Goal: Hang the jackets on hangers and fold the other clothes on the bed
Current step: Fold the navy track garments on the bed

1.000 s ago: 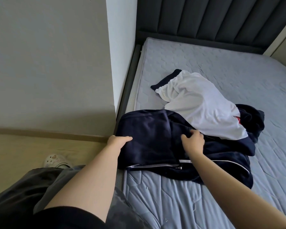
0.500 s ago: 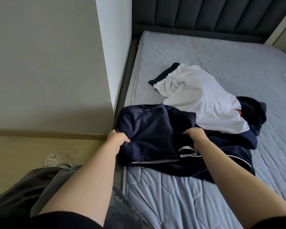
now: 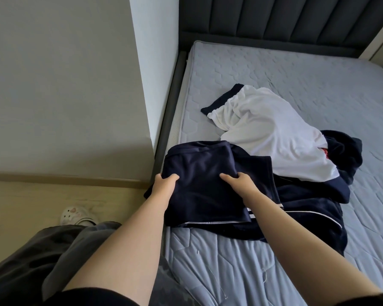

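navy garment [image 3: 203,186] gripped at the mattress [image 3: 296,69] edge

folded over, it lies at the near left side of the bed, on top of more dark clothes [image 3: 307,208]. the left hand [image 3: 165,184] grips its left edge. the right hand [image 3: 243,184], set apart, pinches its right side. a white garment [image 3: 263,129] lies crumpled just behind.
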`<action>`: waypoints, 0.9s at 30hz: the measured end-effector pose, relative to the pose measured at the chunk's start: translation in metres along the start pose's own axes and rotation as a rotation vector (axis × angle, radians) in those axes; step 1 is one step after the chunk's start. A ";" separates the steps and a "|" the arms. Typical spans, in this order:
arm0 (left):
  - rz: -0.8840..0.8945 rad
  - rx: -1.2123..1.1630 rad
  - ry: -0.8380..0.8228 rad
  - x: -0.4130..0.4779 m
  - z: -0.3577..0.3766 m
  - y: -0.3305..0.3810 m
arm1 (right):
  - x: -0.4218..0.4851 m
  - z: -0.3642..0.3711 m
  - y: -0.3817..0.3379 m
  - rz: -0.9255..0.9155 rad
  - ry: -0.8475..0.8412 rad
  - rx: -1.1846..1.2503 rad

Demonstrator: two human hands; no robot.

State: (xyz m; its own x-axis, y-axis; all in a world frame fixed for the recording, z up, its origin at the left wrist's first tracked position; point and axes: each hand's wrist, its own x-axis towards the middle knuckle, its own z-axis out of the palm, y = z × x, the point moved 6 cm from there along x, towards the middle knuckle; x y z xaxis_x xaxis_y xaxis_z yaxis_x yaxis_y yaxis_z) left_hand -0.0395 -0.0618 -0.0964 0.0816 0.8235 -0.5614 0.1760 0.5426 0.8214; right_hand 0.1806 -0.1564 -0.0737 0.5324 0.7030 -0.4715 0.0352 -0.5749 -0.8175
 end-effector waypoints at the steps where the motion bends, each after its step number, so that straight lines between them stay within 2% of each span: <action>1: -0.014 0.008 0.001 0.002 -0.001 0.001 | 0.002 0.006 0.000 0.003 -0.042 0.064; 7: -0.047 0.189 0.094 0.014 -0.013 0.014 | 0.001 0.037 -0.003 0.079 -0.278 0.341; 10: -0.069 0.185 0.064 0.016 -0.013 0.012 | -0.001 0.050 -0.009 0.087 -0.374 0.413; 12: -0.114 0.087 -0.022 0.017 -0.007 0.010 | -0.002 0.059 -0.015 0.073 -0.438 0.457; 18: -0.265 -0.129 -0.436 -0.003 0.022 0.004 | -0.005 0.042 -0.033 -0.001 -0.537 0.567; 20: -0.273 -0.164 -0.487 -0.007 0.028 0.003 | -0.001 0.028 -0.032 -0.008 -0.530 0.596; 22: -0.227 -0.101 -0.368 -0.003 0.026 0.002 | 0.004 0.022 -0.019 0.070 -0.463 0.532; 25: 0.020 0.172 0.094 0.005 0.000 0.009 | 0.008 0.020 0.009 0.220 -0.292 0.436; 27: 0.081 0.157 0.197 0.004 -0.008 0.013 | 0.006 0.023 0.014 0.236 -0.281 0.500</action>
State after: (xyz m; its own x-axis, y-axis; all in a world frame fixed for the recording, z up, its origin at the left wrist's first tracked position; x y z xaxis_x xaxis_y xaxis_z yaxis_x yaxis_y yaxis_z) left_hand -0.0451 -0.0500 -0.0868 -0.0885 0.8882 -0.4509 0.3281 0.4534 0.8287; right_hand 0.1654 -0.1506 -0.0960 0.2317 0.7033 -0.6721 -0.4930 -0.5107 -0.7043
